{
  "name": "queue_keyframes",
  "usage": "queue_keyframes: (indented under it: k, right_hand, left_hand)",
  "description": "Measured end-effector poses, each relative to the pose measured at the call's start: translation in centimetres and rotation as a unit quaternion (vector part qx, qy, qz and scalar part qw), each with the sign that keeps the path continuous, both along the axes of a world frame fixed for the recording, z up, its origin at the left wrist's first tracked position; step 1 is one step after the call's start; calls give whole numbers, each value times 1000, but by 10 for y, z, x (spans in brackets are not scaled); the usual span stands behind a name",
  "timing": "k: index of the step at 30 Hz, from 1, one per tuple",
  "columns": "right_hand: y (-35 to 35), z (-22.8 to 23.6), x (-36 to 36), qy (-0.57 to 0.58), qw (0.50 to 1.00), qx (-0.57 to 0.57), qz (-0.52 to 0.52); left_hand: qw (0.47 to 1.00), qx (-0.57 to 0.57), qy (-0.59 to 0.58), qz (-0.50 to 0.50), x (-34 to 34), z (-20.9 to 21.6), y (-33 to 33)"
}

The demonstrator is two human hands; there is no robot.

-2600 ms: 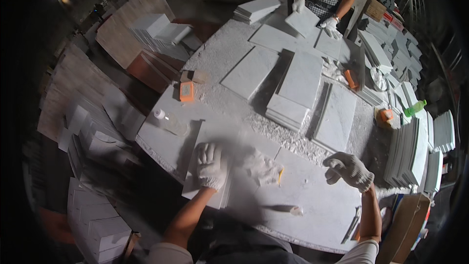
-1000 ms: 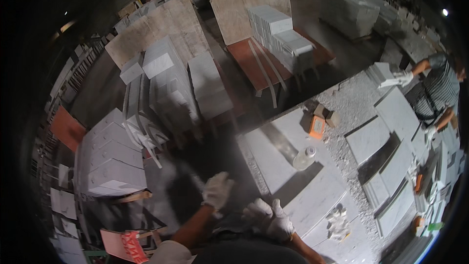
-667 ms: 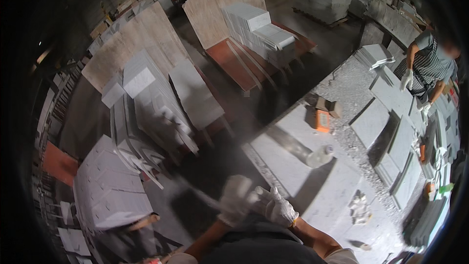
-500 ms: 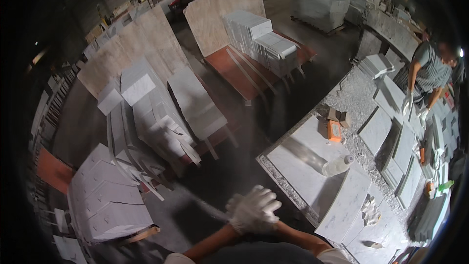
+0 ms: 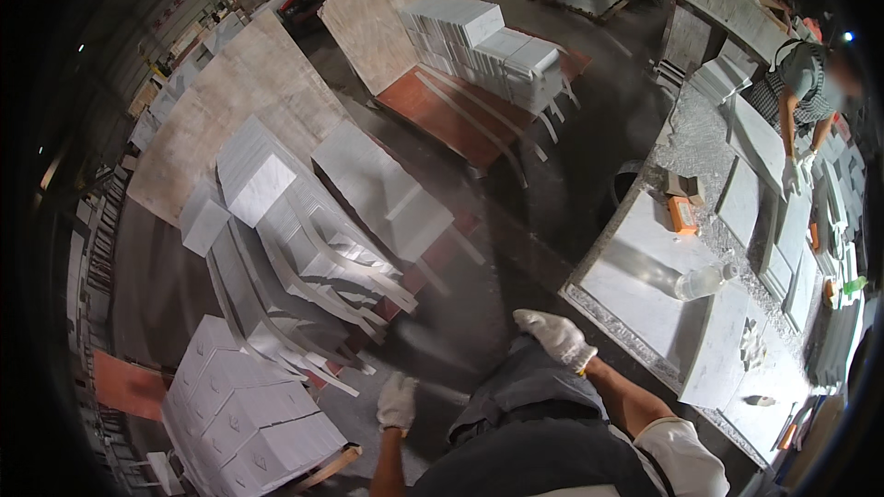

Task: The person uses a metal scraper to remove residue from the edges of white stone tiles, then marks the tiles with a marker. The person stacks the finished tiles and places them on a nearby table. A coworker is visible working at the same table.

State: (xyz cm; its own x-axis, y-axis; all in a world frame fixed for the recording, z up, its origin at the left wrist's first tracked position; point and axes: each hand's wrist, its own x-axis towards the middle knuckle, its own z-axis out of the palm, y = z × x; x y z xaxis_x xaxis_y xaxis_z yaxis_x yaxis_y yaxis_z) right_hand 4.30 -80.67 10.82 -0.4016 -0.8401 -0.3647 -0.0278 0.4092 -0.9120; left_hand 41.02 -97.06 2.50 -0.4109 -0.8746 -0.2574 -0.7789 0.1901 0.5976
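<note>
My left hand (image 5: 398, 402), in a white knit glove, hangs beside my left leg with its fingers loosely out. It holds nothing that I can see. My right hand (image 5: 557, 339), gloved the same way, is out in front of my dark-trousered leg, fingers loosely stretched and nothing visible in them. Nearest to the left hand is a stack of white boxes (image 5: 244, 414) on a pallet. To the right hand's right stands a workbench bearing white marble slabs (image 5: 635, 244), a clear plastic bottle (image 5: 704, 282) and a small orange box (image 5: 681, 215).
Stone panels with pale strips (image 5: 322, 239) stand left of centre. Behind them lean big beige boards (image 5: 244, 106). A red-brown pallet (image 5: 451, 115) bears stacked white tiles (image 5: 497, 51). At the bench's far right a person (image 5: 801, 92) in gloves bends over slabs.
My hands, pressed together in front of me before, have come apart: the left down to my left side, the right to my right. The view has shifted, and the bench appears further right.
</note>
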Motion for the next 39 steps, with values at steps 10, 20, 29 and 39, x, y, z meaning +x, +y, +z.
queue_keyframes:
  k: [10,20,29,39]
  right_hand:
    - [-60,-44,-130,584,810,-10,-50]
    - [-75,-84,-167,536,836,3,-118]
    - [-76,-82,-172,515,844,34,-143]
    - [-90,-80,-195,549,815,-18,-185]
  left_hand:
    - [921,117,12,-371,-75,-83,-68]
    - [972,135,-105,-163,-146,-14,-229]
    - [845,162,-202,-467,-373,3,-248]
    - [800,149,-245,-527,-504,-18,-321]
